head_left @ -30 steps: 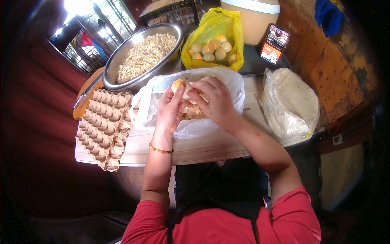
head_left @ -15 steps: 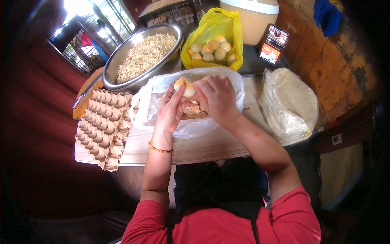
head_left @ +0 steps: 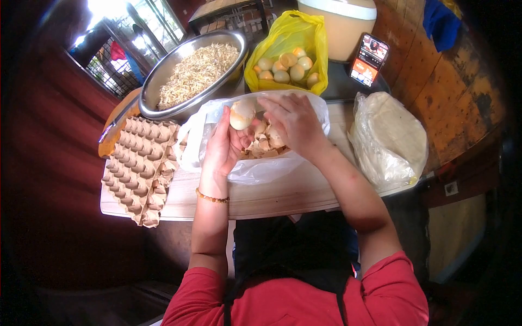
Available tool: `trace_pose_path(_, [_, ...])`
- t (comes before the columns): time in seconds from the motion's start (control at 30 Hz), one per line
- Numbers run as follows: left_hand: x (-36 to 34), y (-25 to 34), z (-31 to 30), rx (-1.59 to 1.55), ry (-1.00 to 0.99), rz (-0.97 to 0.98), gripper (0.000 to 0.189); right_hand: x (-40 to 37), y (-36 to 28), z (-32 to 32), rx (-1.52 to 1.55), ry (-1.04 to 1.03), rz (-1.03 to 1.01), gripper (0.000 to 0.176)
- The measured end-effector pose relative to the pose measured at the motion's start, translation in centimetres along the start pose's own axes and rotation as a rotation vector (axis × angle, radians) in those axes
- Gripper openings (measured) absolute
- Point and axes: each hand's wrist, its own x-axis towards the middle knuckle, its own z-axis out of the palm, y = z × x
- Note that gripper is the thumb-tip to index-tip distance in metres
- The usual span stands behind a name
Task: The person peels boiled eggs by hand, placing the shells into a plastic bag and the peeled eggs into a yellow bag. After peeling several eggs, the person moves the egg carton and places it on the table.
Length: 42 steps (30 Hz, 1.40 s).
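Note:
My left hand is closed around a partly peeled egg, with orange-brown shell on its upper part and pale white below. Just to the right of the egg, my right hand is open, its fingers stretched leftward and apart from the egg. Both hands are over a white plastic bag spread on the table. Broken eggshells lie inside the bag, some hidden under my right hand.
Cardboard egg trays are stacked at left. Behind stand a metal bowl of sprouts and a yellow bag with several eggs. A phone leans near a large tan container. A filled clear plastic bag sits at right.
My right hand has come off the egg, its fingers straightening. The left hand has turned a little, showing more of the egg, and more eggshells are visible below.

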Motion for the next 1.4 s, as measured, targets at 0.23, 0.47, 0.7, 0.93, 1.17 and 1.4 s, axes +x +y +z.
trace_pose_path(0.23, [-0.1, -0.4, 0.3, 0.090, 0.110, -0.054, 0.045, 0.3, -1.2, -0.9, 0.229, 0.070, -0.066, 0.034])
trace_pose_path(0.47, [-0.2, -0.4, 0.5, 0.194, 0.116, -0.076, 0.049, 0.3, -1.2, -0.6, 0.202, 0.127, -0.122, 0.035])
trace_pose_path(0.7, [-0.3, -0.8, 0.5, 0.263, 0.106, -0.054, 0.053, 0.1, -1.1, -0.5, 0.067, 0.156, -0.187, 0.039])
trace_pose_path(0.93, [-0.2, -0.5, 0.1, 0.210, 0.093, -0.060, 0.061, 0.3, -0.6, -0.7, 0.230, 0.083, -0.021, 0.036])
trace_pose_path(1.17, [-0.3, -0.7, 1.0, 0.376, 0.275, -0.051, 0.068, 0.2, -1.5, -0.8, 0.368, 0.024, -0.100, 0.036])
trace_pose_path(1.4, [-0.3, -1.0, 1.0, 0.449, 0.257, -0.043, 0.067, 0.2, -1.6, -0.7, 0.225, 0.024, -0.166, 0.033])
